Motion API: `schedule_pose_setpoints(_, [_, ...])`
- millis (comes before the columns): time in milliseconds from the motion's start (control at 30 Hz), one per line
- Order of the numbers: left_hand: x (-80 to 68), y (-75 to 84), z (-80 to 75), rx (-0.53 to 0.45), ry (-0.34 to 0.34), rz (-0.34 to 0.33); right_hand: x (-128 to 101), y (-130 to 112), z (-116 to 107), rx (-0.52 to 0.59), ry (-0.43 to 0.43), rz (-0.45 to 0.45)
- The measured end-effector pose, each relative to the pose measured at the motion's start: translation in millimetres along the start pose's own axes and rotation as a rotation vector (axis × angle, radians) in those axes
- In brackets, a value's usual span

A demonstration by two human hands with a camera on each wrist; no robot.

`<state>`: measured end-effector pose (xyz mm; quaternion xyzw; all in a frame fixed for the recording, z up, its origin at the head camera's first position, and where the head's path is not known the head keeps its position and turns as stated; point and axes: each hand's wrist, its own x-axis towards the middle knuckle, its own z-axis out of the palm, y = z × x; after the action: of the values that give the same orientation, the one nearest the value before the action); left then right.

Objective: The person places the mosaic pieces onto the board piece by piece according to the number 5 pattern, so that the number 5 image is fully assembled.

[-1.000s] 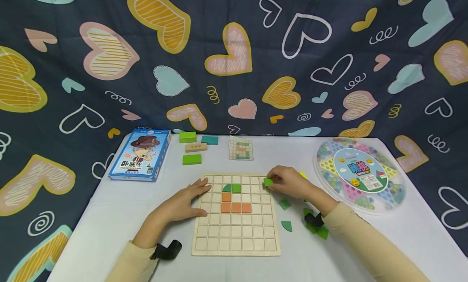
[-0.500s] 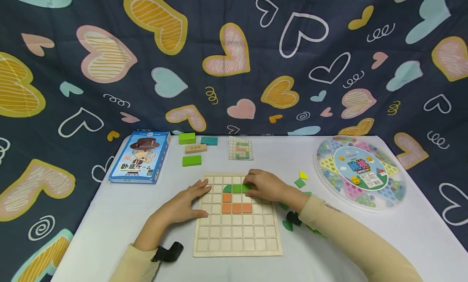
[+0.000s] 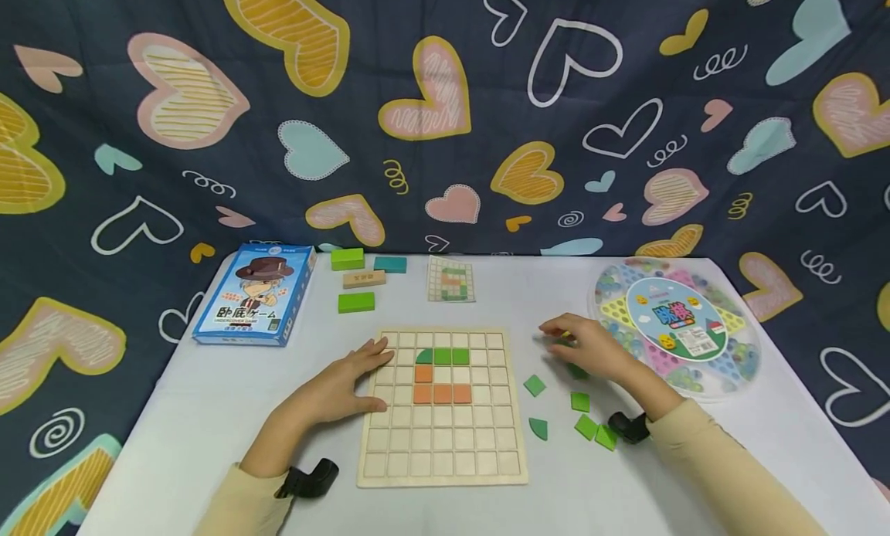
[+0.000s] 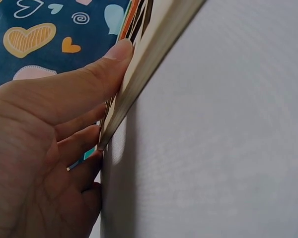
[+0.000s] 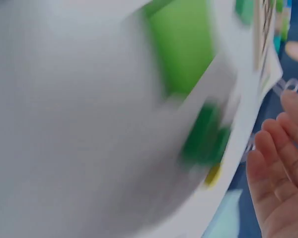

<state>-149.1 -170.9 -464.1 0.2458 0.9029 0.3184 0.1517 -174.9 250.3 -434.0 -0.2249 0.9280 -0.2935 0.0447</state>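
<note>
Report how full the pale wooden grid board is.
Partly filled: the board holds orange square tiles and green flat tiles in some cells; most are bare.

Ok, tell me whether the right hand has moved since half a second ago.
Yes, rightward. The right hand has gone from over the gridded board to beyond that board's right edge.

"What colours are on the board (image 3: 445, 442)?"

"It's pale tan, with a pattern of little squares. It has orange tiles (image 3: 442, 395) and green tiles (image 3: 460, 356)."

"And the cloth (image 3: 445, 159)?"

"Dark blue, with hearts (image 3: 453, 205): yellow, pink, light blue, white. Some are stripy!"

"The worktop (image 3: 501, 513) is white."
</note>
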Motion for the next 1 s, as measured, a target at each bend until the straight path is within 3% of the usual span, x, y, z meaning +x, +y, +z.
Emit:
schedule_pose_setpoints(200, [-0.8, -1.3, -5.0, 0.011, 0.004, 0.014, -12.0, 22.7, -10.1, -0.019, 0.006, 0.063])
schedule_pose_setpoints(400, [-0.9, 1.0, -5.7, -0.005, 0.0, 0.018, -6.1, 25.3, -8.3, -0.119, -0.055, 0.058])
schedule_pose_setpoints(567, [-1.3, 2.3, -6.6, 0.001, -0.002, 0.013, 1.0, 6.4, -1.5, -0.115, -0.013, 0.031])
schedule_pose_setpoints(700, [-2.6, 2.0, -7.4, 0.003, 0.001, 0.001, 13.2, -20.4, 14.1, -0.057, -0.044, -0.053])
schedule_pose_setpoints(833, [-2.8, 1.1, -6.3, -0.01, 0.005, -0.001, 28.1, -40.8, 32.9, -0.117, -0.093, -0.161])
schedule_pose_setpoints(1000, [-2.6, 1.3, -2.3, -0.016, -0.013, 0.008, 39.5, -54.2, 48.5, -0.198, -0.11, -0.209])
